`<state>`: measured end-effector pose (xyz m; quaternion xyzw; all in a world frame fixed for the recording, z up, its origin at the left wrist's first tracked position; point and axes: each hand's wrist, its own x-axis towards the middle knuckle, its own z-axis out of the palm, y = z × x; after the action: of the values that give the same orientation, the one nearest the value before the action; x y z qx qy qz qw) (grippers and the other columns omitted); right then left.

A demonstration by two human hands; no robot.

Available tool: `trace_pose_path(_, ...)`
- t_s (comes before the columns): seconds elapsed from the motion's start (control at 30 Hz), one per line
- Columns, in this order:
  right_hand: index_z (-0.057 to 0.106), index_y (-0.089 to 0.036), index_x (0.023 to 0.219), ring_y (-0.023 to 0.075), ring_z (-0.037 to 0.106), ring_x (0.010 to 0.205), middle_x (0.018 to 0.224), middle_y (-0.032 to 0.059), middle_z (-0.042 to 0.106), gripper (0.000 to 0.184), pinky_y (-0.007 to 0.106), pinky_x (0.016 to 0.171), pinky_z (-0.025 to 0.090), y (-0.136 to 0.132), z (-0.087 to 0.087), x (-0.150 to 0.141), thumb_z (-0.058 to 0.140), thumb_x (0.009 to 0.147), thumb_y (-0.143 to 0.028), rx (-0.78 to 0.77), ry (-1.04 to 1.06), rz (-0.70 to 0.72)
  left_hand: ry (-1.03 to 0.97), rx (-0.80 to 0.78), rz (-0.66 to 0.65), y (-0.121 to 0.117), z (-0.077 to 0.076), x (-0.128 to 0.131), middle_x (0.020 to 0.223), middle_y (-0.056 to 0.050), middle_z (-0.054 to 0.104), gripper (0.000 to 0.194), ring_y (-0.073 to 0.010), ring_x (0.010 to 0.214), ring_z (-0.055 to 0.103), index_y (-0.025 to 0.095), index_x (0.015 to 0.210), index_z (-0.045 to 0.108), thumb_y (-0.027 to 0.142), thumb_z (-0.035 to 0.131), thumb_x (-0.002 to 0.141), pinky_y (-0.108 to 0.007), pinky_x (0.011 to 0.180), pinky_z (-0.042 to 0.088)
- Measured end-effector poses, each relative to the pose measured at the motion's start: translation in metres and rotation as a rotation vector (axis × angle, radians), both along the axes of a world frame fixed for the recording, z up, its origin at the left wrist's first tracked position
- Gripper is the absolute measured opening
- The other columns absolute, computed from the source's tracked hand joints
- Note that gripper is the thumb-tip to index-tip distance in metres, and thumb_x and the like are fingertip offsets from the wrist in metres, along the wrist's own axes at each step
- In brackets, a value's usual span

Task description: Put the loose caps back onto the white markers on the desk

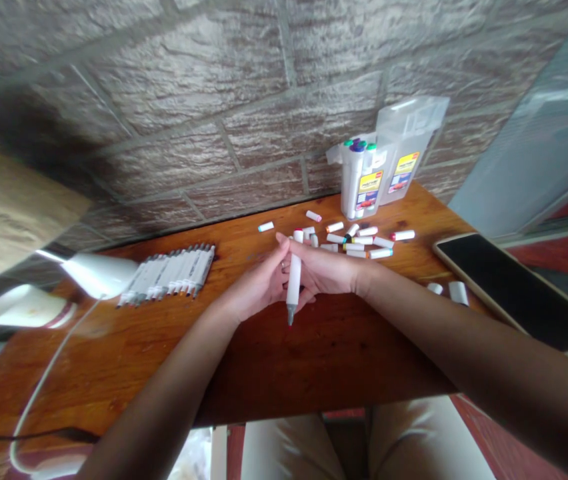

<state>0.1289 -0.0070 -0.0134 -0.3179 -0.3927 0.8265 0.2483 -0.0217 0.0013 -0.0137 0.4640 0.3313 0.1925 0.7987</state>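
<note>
A white marker (293, 277) stands almost upright between my two hands, above the wooden table. Its top end is red, and its grey lower end is uncapped, with a small red tip. My left hand (263, 283) closes on the marker from the left, thumb near the top. From the right, my right hand (328, 268) grips it too, its thumb meeting the left one; some fingers are hidden behind the marker. Just beyond my hands lie several loose marker caps (363, 241), white with coloured ends. A row of uncapped markers (169, 272) lies side by side on the left.
Against the brick wall stands an open clear plastic case (361, 177) with several markers inside. A phone (519, 283) lies at the right edge near two white caps (458, 293). On the left are a white lamp (101, 272), its cable and a paper cup (27, 307).
</note>
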Motion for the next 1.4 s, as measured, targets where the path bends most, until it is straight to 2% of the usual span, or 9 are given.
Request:
trace_pose_path(0.1, 0.058, -0.02, 0.119, 0.0173, 0.068, 0.072, 0.091, 0.0079, 0.071, 0.068, 0.034, 0.061, 0.062, -0.002, 0.003, -0.001, 0.03, 0.093, -0.077, 0.051, -0.035, -0.019, 0.084, 0.193, 0.095, -0.003, -0.007, 0.0, 0.144, -0.012, 0.058, 0.056, -0.0314, 0.133, 0.055, 0.026, 0.143, 0.054, 0.056, 0.053, 0.096, -0.042, 0.103, 0.051)
trace_pose_path(0.17, 0.056, -0.022, 0.124, 0.0173, 0.068, 0.074, 0.097, 0.0086, 0.071, 0.068, 0.035, 0.063, 0.063, -0.001, 0.003, 0.0, 0.03, 0.093, -0.077, 0.062, -0.042, -0.018, 0.108, 0.262, 0.123, -0.003, -0.012, 0.0, 0.146, -0.011, 0.056, 0.055, -0.0309, 0.134, 0.054, 0.026, 0.142, 0.056, 0.055, 0.054, 0.095, -0.04, 0.104, 0.051)
trace_pose_path(0.3, 0.055, -0.021, 0.128, 0.0209, 0.07, 0.08, 0.094, 0.0096, 0.072, 0.073, 0.033, 0.06, 0.062, 0.0, 0.0, 0.001, 0.028, 0.092, -0.079, 0.072, -0.023, 0.004, 0.098, 0.193, 0.052, -0.001, -0.011, -0.001, 0.138, -0.015, 0.062, 0.061, -0.0326, 0.108, 0.069, 0.026, 0.146, 0.051, 0.057, 0.053, 0.094, -0.043, 0.085, 0.059)
trace_pose_path(0.4, 0.053, -0.021, 0.131, 0.0209, 0.07, 0.078, 0.09, 0.0096, 0.071, 0.075, 0.031, 0.057, 0.061, 0.0, -0.001, 0.0, 0.024, 0.092, -0.079, 0.085, -0.038, 0.005, 0.092, 0.161, 0.039, 0.0, -0.008, -0.001, 0.127, -0.014, 0.069, 0.061, -0.0319, 0.097, 0.072, 0.025, 0.149, 0.047, 0.055, 0.05, 0.096, -0.044, 0.079, 0.06)
trace_pose_path(0.6, 0.052, -0.02, 0.131, 0.018, 0.066, 0.065, 0.075, 0.0053, 0.068, 0.071, 0.034, 0.058, 0.061, -0.001, 0.0, -0.002, 0.023, 0.096, -0.074, 0.094, -0.03, -0.002, 0.025, 0.111, 0.003, 0.0, -0.006, -0.001, 0.122, -0.016, 0.07, 0.062, -0.0332, 0.105, 0.071, 0.024, 0.151, 0.044, 0.057, 0.044, 0.098, -0.044, 0.08, 0.059)
trace_pose_path(0.9, 0.054, -0.02, 0.128, 0.0188, 0.067, 0.065, 0.075, 0.0062, 0.069, 0.074, 0.03, 0.052, 0.059, 0.0, -0.001, -0.002, 0.025, 0.093, -0.078, 0.092, -0.018, -0.008, 0.056, 0.065, 0.015, -0.001, 0.001, 0.001, 0.112, -0.016, 0.073, 0.056, -0.033, 0.103, 0.071, 0.018, 0.152, 0.043, 0.047, 0.036, 0.103, -0.04, 0.075, 0.06)
trace_pose_path(1.13, 0.055, -0.019, 0.131, 0.0191, 0.066, 0.067, 0.081, 0.0088, 0.071, 0.078, 0.035, 0.059, 0.062, 0.0, -0.002, -0.002, 0.022, 0.093, -0.078, 0.094, -0.026, -0.008, 0.03, 0.065, 0.03, -0.001, 0.0, 0.001, 0.115, -0.016, 0.073, 0.056, -0.0336, 0.103, 0.071, 0.019, 0.149, 0.047, 0.047, 0.041, 0.102, -0.041, 0.076, 0.061)
trace_pose_path(1.27, 0.055, -0.019, 0.131, 0.0195, 0.068, 0.07, 0.088, 0.011, 0.073, 0.077, 0.033, 0.057, 0.061, 0.001, -0.005, -0.002, 0.023, 0.093, -0.078, 0.112, -0.03, 0.003, 0.037, 0.086, 0.023, -0.001, -0.001, 0.001, 0.116, -0.015, 0.073, 0.057, -0.0335, 0.103, 0.071, 0.02, 0.15, 0.045, 0.049, 0.042, 0.101, -0.041, 0.076, 0.06)
trace_pose_path(1.4, 0.055, -0.02, 0.129, 0.0194, 0.069, 0.074, 0.088, 0.0092, 0.072, 0.066, 0.029, 0.054, 0.061, 0.0, -0.006, -0.002, 0.028, 0.097, -0.071, 0.111, -0.044, -0.011, 0.04, 0.125, 0.025, -0.001, -0.005, 0.001, 0.122, -0.015, 0.07, 0.058, -0.0324, 0.104, 0.071, 0.022, 0.15, 0.046, 0.051, 0.045, 0.1, -0.041, 0.079, 0.06)
